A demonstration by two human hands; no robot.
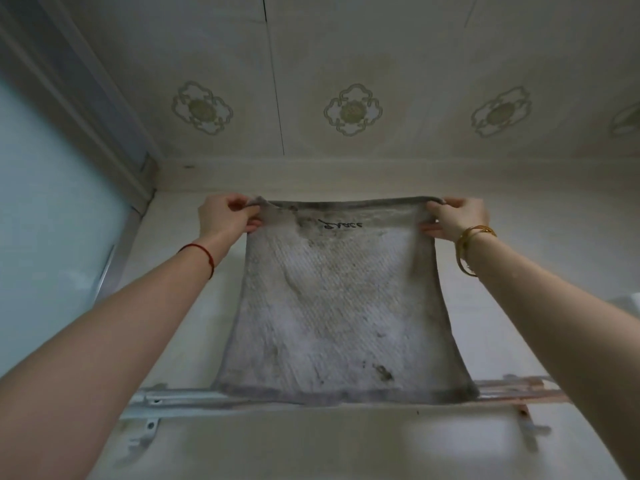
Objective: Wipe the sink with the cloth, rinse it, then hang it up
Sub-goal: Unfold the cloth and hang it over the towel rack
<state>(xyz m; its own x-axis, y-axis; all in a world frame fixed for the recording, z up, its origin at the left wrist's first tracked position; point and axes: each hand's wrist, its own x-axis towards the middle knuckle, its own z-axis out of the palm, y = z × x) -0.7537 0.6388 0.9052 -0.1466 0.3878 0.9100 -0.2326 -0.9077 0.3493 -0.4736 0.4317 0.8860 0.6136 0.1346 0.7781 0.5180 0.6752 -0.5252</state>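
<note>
The cloth (341, 306), grey-white and stained, was stretched flat between both raised hands in front of the wall. The left hand (227, 214) pinched its upper left corner between thumb and curled fingers; the right hand (457, 218) pinched the upper right corner the same way. The cloth hung down from the hands, its lower edge lying across a metal rail (180, 398) fixed to the wall. A red string (202, 252) circled the left wrist and a gold bangle (471, 247) the right. Above ran a flower-patterned ceiling (353, 110).
</note>
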